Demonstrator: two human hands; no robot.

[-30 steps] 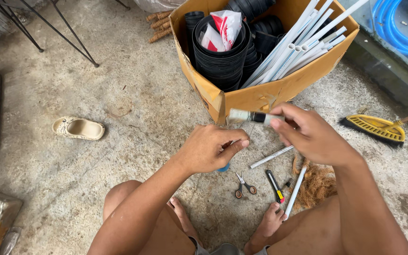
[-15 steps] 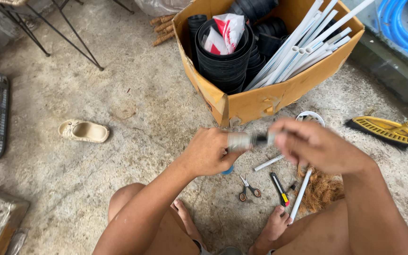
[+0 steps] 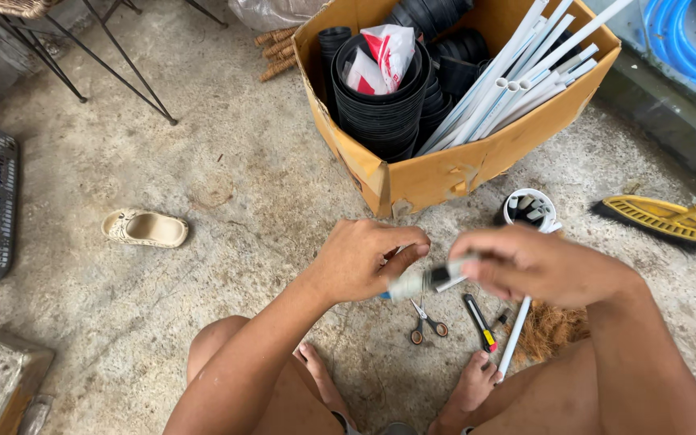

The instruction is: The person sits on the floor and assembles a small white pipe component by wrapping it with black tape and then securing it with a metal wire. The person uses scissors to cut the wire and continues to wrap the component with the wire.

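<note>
A person is squatting on a bare concrete floor point(image 3: 203, 161), seen from above, knees and bare feet showing at the bottom edge. Ahead of them a large cardboard box point(image 3: 445, 173) is standing open, holding stacked black pots point(image 3: 380, 105) and a bundle of white pipes point(image 3: 517, 76) leaning out to the right. Further right a yellow broom point(image 3: 658, 217) is lying flat, and a lone sandal point(image 3: 145, 229) is resting well off to the left.

Compared with a second ago, both hands are now sitting closer together and nearer the body, and the view is tilting slightly lower. The left hand point(image 3: 364, 259) is curling shut around a short whitish fitting point(image 3: 407, 283). The right hand point(image 3: 529, 262), blurred by motion, is pinching the pipe piece point(image 3: 449, 276) that is meeting that fitting, so the two parts are being held end to end in the air between the hands, above the floor. Judging by the blur, the right hand is twisting or pushing.

On the floor just beneath, small scissors point(image 3: 426, 321) and a black-and-yellow knife point(image 3: 480, 322) are lying side by side, with another white pipe point(image 3: 515, 337) beside the right foot and a clump of brown fibre point(image 3: 553, 332) next to it.
</note>
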